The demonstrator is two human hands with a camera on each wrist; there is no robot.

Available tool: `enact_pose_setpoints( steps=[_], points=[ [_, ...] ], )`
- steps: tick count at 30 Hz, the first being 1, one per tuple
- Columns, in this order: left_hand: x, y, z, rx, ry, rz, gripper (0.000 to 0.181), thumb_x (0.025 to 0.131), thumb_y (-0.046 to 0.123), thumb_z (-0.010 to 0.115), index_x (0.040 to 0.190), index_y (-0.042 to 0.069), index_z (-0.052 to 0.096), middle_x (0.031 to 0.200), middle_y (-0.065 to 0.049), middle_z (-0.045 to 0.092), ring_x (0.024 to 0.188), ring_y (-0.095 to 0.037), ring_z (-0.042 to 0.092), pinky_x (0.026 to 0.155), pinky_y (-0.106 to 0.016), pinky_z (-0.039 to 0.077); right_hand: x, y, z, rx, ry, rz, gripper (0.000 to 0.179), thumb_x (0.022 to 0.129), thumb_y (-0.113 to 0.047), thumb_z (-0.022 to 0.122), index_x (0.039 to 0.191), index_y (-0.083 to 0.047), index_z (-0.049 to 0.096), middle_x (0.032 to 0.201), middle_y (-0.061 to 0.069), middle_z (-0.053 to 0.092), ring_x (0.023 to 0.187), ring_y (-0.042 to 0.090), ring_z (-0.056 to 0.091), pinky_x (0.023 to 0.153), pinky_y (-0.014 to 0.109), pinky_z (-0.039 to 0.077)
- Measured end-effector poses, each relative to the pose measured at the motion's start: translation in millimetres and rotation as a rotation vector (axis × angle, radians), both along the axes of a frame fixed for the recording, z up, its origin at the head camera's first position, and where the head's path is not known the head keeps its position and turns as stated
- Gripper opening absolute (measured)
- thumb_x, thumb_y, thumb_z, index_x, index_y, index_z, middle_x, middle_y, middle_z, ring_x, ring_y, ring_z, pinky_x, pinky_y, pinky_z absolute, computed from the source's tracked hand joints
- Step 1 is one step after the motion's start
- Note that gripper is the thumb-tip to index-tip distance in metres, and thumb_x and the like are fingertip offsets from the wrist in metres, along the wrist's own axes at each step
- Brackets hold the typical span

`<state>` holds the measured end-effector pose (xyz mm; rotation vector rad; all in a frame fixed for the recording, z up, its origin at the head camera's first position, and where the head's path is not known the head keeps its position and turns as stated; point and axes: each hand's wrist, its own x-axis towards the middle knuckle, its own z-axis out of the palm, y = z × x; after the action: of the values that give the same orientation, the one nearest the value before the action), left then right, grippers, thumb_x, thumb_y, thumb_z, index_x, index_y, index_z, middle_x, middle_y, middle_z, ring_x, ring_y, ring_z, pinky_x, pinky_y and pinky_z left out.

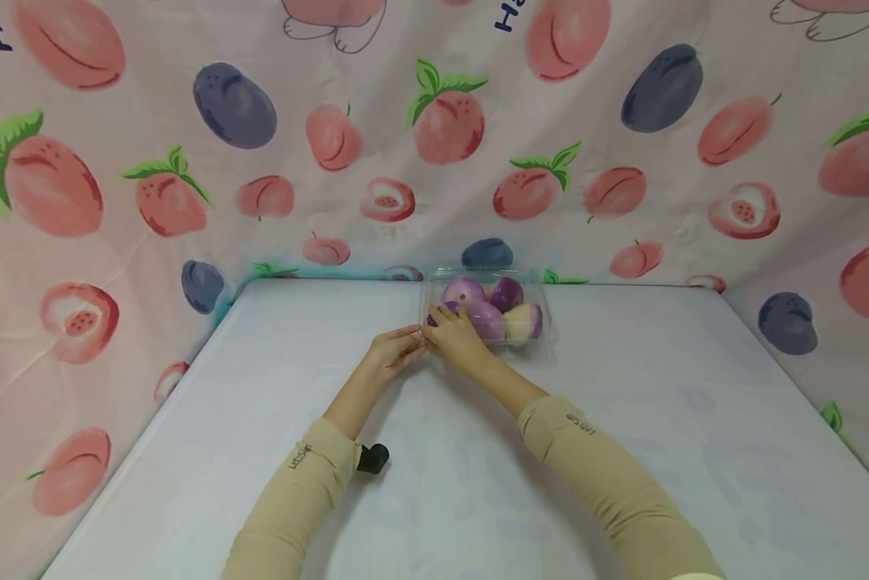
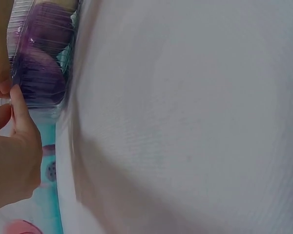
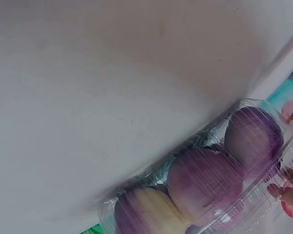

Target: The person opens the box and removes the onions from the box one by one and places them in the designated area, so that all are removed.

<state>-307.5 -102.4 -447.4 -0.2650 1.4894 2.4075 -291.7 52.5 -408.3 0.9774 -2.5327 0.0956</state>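
Observation:
A clear plastic clamshell container (image 1: pixel 543 342) with its lid over it stands at the back of the table. Inside lie several round purple-and-white vegetables (image 3: pixel 205 180) that look like turnips. My left hand (image 1: pixel 394 352) is at the container's front left corner; in the left wrist view its thumb and index finger pinch the rim there. From the right, my right hand (image 1: pixel 459 342) reaches over the same corner, its fingers curled at the lid's edge. In the right wrist view, fingertips of the right hand (image 3: pixel 290 190) press along the clear rim.
The white table (image 1: pixel 434 483) spreads out in front of the container. A fruit-print cloth (image 1: pixel 391 97) hangs behind and at both sides, close at the container's back. A small black device (image 1: pixel 374 459) sits by the left sleeve's cuff.

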Motion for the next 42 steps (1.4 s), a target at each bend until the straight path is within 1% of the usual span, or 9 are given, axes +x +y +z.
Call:
enact_pose_setpoints(
  steps=[1, 2, 6, 10, 18, 25, 33, 38, 42],
  points=[
    [1.8, 0.8, 2.7, -0.017, -0.003, 0.009, 0.040, 0.089, -0.010, 0.054, 0.129, -0.011, 0.050, 0.108, -0.021, 0.064, 0.100, -0.024, 0.065, 0.092, -0.030, 0.050, -0.1, -0.1, -0.3, 0.000, -0.004, 0.001, 0.021, 0.081, -0.020, 0.072, 0.098, -0.008, 0.071, 0.126, 0.021, 0.059, 0.115, 0.039, 0.057, 0.092, 0.057, 0.046],
    [11.1, 4.7, 16.1, -0.077, -0.031, 0.035, 0.042, 0.091, -0.011, 0.050, 0.132, -0.011, 0.046, 0.104, -0.018, 0.065, 0.096, -0.020, 0.066, 0.093, -0.028, 0.050, -0.1, -0.3, 0.0, 0.001, -0.011, 0.000, 0.021, 0.081, -0.020, 0.072, 0.097, -0.007, 0.070, 0.126, 0.021, 0.059, 0.116, 0.039, 0.057, 0.093, 0.056, 0.046],
    [17.9, 5.9, 27.3, -0.105, -0.025, 0.028, 0.044, 0.089, -0.013, 0.051, 0.133, -0.013, 0.044, 0.075, -0.005, 0.067, 0.070, -0.010, 0.066, 0.076, -0.022, 0.055, 0.3, -1.0, 1.5, -0.025, -0.066, -0.032, 0.020, 0.081, -0.022, 0.071, 0.095, -0.007, 0.071, 0.129, 0.019, 0.058, 0.118, 0.038, 0.056, 0.096, 0.056, 0.044],
    [20.0, 6.4, 32.3, -0.129, -0.023, 0.009, 0.046, 0.088, -0.015, 0.051, 0.132, -0.013, 0.044, 0.066, -0.001, 0.065, 0.061, -0.008, 0.064, 0.063, -0.018, 0.054, 2.4, -1.5, 1.3, -0.048, -0.065, -0.051, 0.018, 0.082, -0.018, 0.071, 0.095, -0.007, 0.072, 0.129, 0.019, 0.058, 0.118, 0.039, 0.055, 0.097, 0.057, 0.043],
    [15.2, 14.2, 24.7, -0.148, 0.002, 0.066, 0.042, 0.088, -0.016, 0.048, 0.130, -0.014, 0.046, 0.066, 0.000, 0.063, 0.060, -0.008, 0.064, 0.063, -0.017, 0.054, 5.0, -4.3, -10.2, 0.029, 0.044, -0.121, 0.024, 0.081, -0.005, 0.070, 0.104, -0.001, 0.066, 0.131, 0.018, 0.057, 0.120, 0.034, 0.055, 0.099, 0.055, 0.042],
    [16.6, 22.4, 24.1, -0.154, 0.000, 0.141, 0.041, 0.087, -0.018, 0.050, 0.127, -0.013, 0.050, 0.071, -0.002, 0.059, 0.061, -0.007, 0.063, 0.065, -0.016, 0.054, 8.0, -5.7, -10.1, -0.052, 0.068, -0.171, 0.024, 0.080, -0.003, 0.070, 0.104, -0.002, 0.064, 0.129, 0.014, 0.059, 0.119, 0.029, 0.057, 0.102, 0.052, 0.040],
    [18.8, 15.9, 28.2, -0.203, -0.012, 0.113, 0.041, 0.088, -0.014, 0.052, 0.128, -0.011, 0.051, 0.071, 0.000, 0.061, 0.065, -0.008, 0.064, 0.067, -0.018, 0.055, 6.3, -5.7, -4.1, -0.083, 0.049, -0.152, 0.011, 0.087, -0.013, 0.066, 0.094, -0.005, 0.066, 0.129, 0.012, 0.060, 0.118, 0.027, 0.059, 0.099, 0.050, 0.043],
    [19.2, 12.5, 26.6, -0.192, -0.020, 0.089, 0.041, 0.088, -0.014, 0.053, 0.129, -0.010, 0.050, 0.072, 0.000, 0.063, 0.065, -0.007, 0.065, 0.068, -0.018, 0.055, 8.2, -3.7, -3.0, -0.138, 0.034, -0.107, 0.006, 0.084, -0.010, 0.069, 0.087, -0.006, 0.066, 0.129, 0.015, 0.060, 0.118, 0.031, 0.058, 0.100, 0.052, 0.042],
    [20.3, 10.5, 26.7, -0.198, -0.020, 0.070, 0.040, 0.089, -0.011, 0.054, 0.129, -0.009, 0.050, 0.078, -0.003, 0.065, 0.066, -0.007, 0.066, 0.073, -0.018, 0.055, 10.2, 0.5, -5.7, -0.196, 0.014, -0.070, 0.011, 0.082, -0.012, 0.070, 0.090, -0.006, 0.066, 0.130, 0.016, 0.058, 0.120, 0.034, 0.055, 0.103, 0.053, 0.039]
  ],
)
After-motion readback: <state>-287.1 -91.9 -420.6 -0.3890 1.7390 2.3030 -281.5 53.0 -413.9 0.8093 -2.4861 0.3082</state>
